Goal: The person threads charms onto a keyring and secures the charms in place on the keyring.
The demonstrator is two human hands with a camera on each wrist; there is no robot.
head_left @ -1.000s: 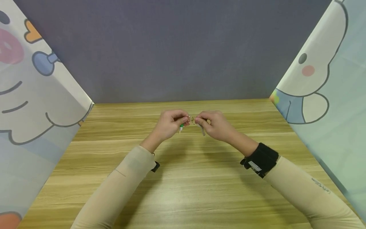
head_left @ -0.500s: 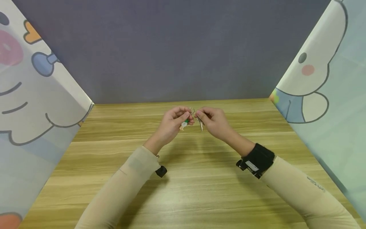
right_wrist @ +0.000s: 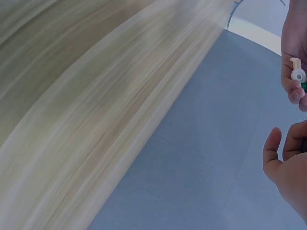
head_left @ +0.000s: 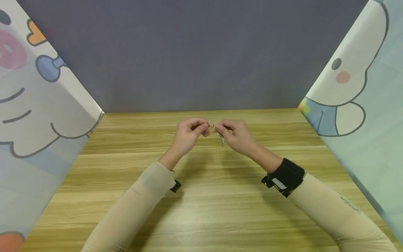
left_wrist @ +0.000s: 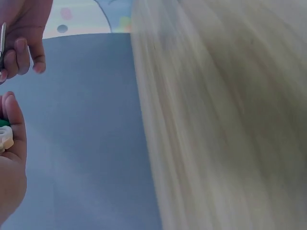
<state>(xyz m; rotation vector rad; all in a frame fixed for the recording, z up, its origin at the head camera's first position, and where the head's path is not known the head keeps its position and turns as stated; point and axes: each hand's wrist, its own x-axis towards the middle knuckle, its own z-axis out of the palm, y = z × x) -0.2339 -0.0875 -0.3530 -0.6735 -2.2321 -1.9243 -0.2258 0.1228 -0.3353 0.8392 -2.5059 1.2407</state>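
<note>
My left hand (head_left: 190, 134) pinches a keyring (head_left: 211, 125) between thumb and fingertips, above the table. The keyring's small green and white charm (right_wrist: 298, 75) lies against the curled fingers; in the head view the hand hides it. Close by on the right, my right hand (head_left: 237, 135) grips a silver key (head_left: 222, 140) between thumb and index finger, its blade hanging down. The thin ring spans the small gap between the fingertips. In the left wrist view the key (left_wrist: 3, 38) shows at the left edge. Whether key and ring are linked, I cannot tell.
Beneath the hands lies a wood-grain table (head_left: 207, 210). A dark grey panel (head_left: 201, 56) rises behind it, and panels with cartoon prints (head_left: 41, 105) stand on both sides. A black strap (head_left: 284, 176) wraps the right wrist.
Both hands rose slightly, then stayed about level. The left hand turned so that the charm, visible half a second ago in the head view, is hidden behind it. The key keeps hanging from the right hand.
</note>
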